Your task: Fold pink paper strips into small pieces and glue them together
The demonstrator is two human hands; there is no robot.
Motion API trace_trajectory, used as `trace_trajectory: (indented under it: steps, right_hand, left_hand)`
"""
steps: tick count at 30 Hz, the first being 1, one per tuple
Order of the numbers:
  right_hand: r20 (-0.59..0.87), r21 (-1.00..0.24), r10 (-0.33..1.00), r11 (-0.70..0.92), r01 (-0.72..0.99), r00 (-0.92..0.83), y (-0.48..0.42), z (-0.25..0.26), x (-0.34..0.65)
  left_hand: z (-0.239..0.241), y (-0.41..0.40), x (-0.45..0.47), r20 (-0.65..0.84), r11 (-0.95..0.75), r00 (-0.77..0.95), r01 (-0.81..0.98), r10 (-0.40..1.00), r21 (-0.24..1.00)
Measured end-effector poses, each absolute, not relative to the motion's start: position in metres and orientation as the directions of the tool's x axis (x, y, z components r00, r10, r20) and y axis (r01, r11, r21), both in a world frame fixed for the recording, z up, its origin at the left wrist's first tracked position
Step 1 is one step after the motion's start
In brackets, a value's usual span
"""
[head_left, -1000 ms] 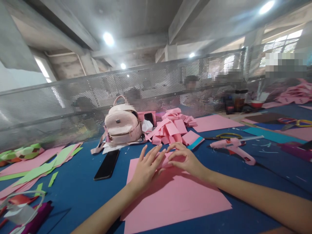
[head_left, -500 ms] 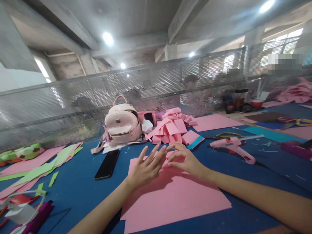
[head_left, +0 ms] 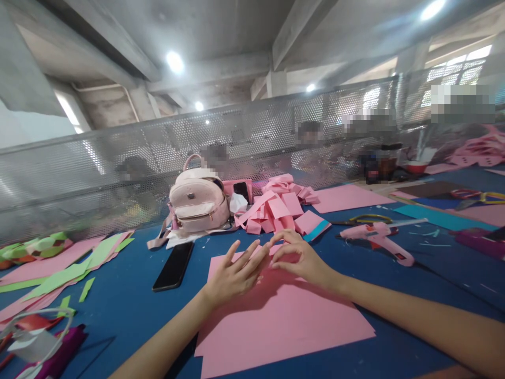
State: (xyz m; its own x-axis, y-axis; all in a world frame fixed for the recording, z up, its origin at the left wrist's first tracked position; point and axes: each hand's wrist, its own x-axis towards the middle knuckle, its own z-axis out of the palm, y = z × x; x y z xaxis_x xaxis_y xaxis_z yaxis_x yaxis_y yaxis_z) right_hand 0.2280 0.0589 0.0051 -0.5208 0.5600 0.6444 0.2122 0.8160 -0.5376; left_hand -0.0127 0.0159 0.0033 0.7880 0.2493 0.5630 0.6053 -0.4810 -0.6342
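Over the pink paper sheets (head_left: 288, 331) both hands meet, fingertips close together. My left hand (head_left: 236, 271) is open, its fingers stretched out and spread, palm down. My right hand (head_left: 302, 260) is curved, with thumb and index finger apart in a C shape. Its index fingertip touches or nearly touches the left fingertips; I cannot tell which. Nothing shows between the right thumb and index finger except pink paper behind them. The sheets lie slightly offset on the blue table (head_left: 130, 295).
Behind the hands are a pile of pink paper strips (head_left: 276, 208) and a pale pink backpack (head_left: 197, 202). A black phone (head_left: 172, 267) lies left, near green paper (head_left: 74, 271). Right are a pink glue gun (head_left: 379, 237) with its cord and scissors (head_left: 366, 219). A perforated metal screen (head_left: 252, 139) stands behind.
The left fingers have shifted very slightly, with the fingertips a little lower. My right hand keeps almost the same pose, and the paper has not moved.
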Motion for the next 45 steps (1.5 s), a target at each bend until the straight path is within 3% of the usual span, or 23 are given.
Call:
trace_trajectory:
  steps: [9,13,16,19,22,24,29,33,45]
  right_hand:
    - [0.652,-0.524,0.545,0.826,0.206,-0.527,0.059,0.005,0.228]
    - [0.636,-0.545,0.57,0.809,0.221,-0.52,0.06,0.008,0.228]
    - [0.642,-0.53,0.572,0.813,0.243,-0.511,0.062,0.008,0.23]
    - [0.653,-0.514,0.557,0.823,0.241,-0.513,0.063,0.008,0.232]
    - [0.661,-0.501,0.545,0.832,0.238,-0.516,0.064,0.006,0.233]
    - [0.667,-0.488,0.535,0.839,0.238,-0.519,0.064,0.007,0.233]
    - [0.685,-0.477,0.528,0.846,0.238,-0.502,0.063,0.008,0.234]
    - [0.69,-0.469,0.518,0.852,0.233,-0.506,0.063,0.008,0.234]
    - [0.699,-0.479,0.536,0.842,0.247,-0.473,0.065,0.007,0.235]
  left_hand:
    - [0.003,0.015,-0.011,0.544,-0.445,0.804,0.589,0.239,-0.675]
    - [0.003,0.02,-0.014,0.643,-0.502,0.727,0.661,0.242,-0.558]
    - [0.002,0.02,-0.016,0.687,-0.644,0.616,0.713,0.386,-0.277]
    - [-0.006,0.019,-0.014,0.618,-0.727,0.479,0.645,0.624,0.235]
    - [-0.023,0.021,-0.008,0.41,-0.518,0.332,0.374,0.849,0.769]
    - [-0.034,0.025,-0.006,0.298,-0.353,0.265,0.194,0.917,0.915]
    - [-0.04,0.033,-0.004,0.163,-0.167,0.131,0.018,0.978,0.986]
    - [-0.028,0.03,0.0,0.081,-0.072,0.174,-0.063,0.981,0.995]
    - [-0.025,0.028,0.001,0.126,-0.103,0.191,-0.122,0.974,0.987]
